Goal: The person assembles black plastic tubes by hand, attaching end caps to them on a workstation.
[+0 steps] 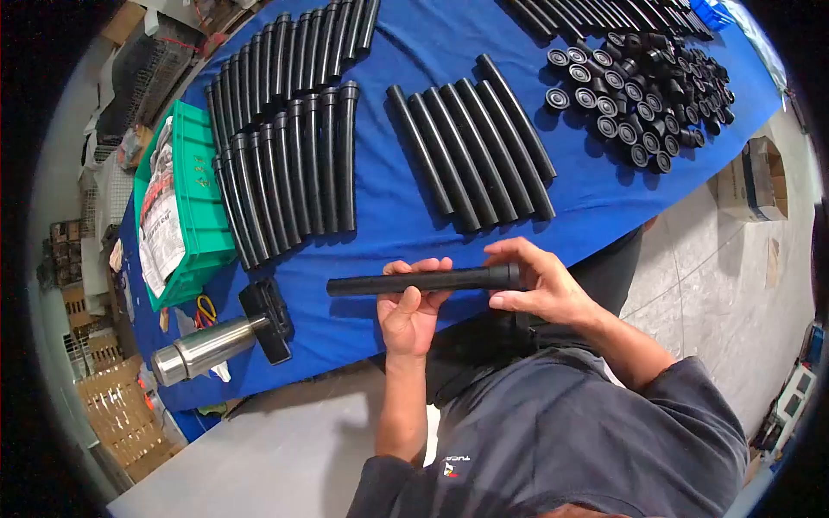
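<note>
A black plastic tube (371, 284) lies level across my left hand (410, 315), whose thumb and fingers wrap round its middle. On the tube's right end sits a wider black cap (501, 277). My right hand (548, 289) is spread around that capped end, thumb below it and fingers above, with gaps to the cap's sides. Beyond my hands, several plain black tubes (471, 155) lie side by side on the blue cloth (371, 164). To their left, two rows of tubes with capped ends (294, 168) are laid out.
Loose black caps (639, 99) crowd the right of the table, with thinner tubes (596, 17) behind them. A green crate (203, 190) holding newspaper stands at left. Near it are a steel flask (207, 350) and a black stand-like object (269, 319). A cardboard box (751, 186) rests on the floor.
</note>
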A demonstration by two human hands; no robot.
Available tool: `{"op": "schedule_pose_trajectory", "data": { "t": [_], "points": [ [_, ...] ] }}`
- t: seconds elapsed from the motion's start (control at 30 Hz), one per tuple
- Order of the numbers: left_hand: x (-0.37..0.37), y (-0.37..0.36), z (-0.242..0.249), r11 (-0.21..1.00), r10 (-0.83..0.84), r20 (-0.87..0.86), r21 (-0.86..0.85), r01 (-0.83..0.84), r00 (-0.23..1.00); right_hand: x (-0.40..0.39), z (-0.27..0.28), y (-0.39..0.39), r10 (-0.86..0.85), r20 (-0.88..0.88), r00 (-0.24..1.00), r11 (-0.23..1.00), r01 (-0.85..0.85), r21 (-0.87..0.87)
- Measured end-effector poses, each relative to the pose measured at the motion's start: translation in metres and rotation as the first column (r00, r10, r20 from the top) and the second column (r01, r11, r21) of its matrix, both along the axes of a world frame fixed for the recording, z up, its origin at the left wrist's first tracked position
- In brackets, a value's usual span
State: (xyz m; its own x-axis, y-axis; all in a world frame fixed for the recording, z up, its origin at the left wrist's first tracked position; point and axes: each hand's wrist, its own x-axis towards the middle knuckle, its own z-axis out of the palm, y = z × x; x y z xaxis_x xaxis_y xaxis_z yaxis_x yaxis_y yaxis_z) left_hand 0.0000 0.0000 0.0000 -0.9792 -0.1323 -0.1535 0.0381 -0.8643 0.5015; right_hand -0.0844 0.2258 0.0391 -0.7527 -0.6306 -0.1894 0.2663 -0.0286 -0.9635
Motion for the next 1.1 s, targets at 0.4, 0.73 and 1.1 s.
{"op": "schedule_pose_trajectory", "data": {
  "t": [0.4, 0.73, 1.1],
  "points": [
    [-0.001, -0.009, 0.0, 1.0, -0.006, -0.023, -0.031, 0.005, 1.0, 0.002, 0.001, -0.014, -0.071, 0.083, 0.994, 0.996, 0.067, 0.052],
    [-0.001, -0.001, 0.004, 0.998, -0.002, -0.007, -0.071, 0.001, 1.0, -0.001, 0.003, -0.005, -0.079, -0.194, 0.978, 0.979, 0.113, 0.171],
    [0.0, 0.001, 0.003, 1.0, 0.009, 0.017, -0.026, -0.009, 1.0, 0.0, 0.002, -0.009, -0.093, -0.396, 0.913, 0.981, 0.153, 0.122]
  ]
}}
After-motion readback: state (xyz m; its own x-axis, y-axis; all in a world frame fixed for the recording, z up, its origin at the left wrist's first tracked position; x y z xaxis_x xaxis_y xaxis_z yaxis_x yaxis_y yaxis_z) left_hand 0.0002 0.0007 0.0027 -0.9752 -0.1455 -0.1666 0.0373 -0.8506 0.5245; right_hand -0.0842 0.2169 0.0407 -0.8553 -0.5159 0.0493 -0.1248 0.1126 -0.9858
